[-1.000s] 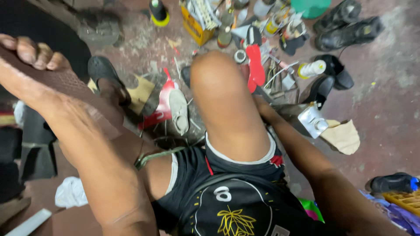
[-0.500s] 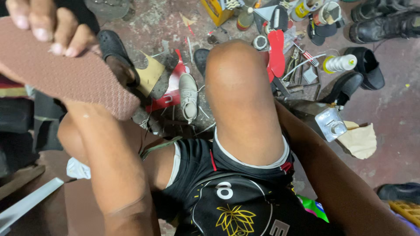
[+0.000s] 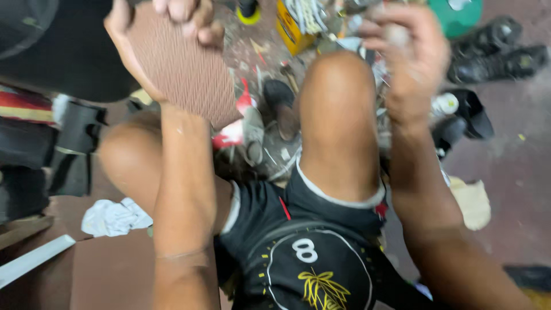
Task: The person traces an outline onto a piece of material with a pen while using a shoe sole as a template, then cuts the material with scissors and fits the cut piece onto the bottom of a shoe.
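My left hand (image 3: 166, 23) grips a brown, ribbed rubber sole sheet (image 3: 183, 72) at its top edge, holding it up over my left knee. My right hand (image 3: 410, 54) is raised above my right knee (image 3: 336, 86), blurred, with its fingers curled around something small and pale that I cannot make out. I sit on the floor in black shorts (image 3: 310, 252).
Shoe-repair clutter lies on the floor ahead: a red-and-white tool (image 3: 241, 123), a dark shoe (image 3: 281, 106), a yellow box (image 3: 293, 31), black boots (image 3: 496, 54), a white bottle (image 3: 445, 103). A crumpled white rag (image 3: 115, 218) and brown sheets (image 3: 112, 272) lie at left.
The view swung left and tilted. My left hand brought the brown sole toward the middle. My right hand rose from beside my leg to above my right knee.
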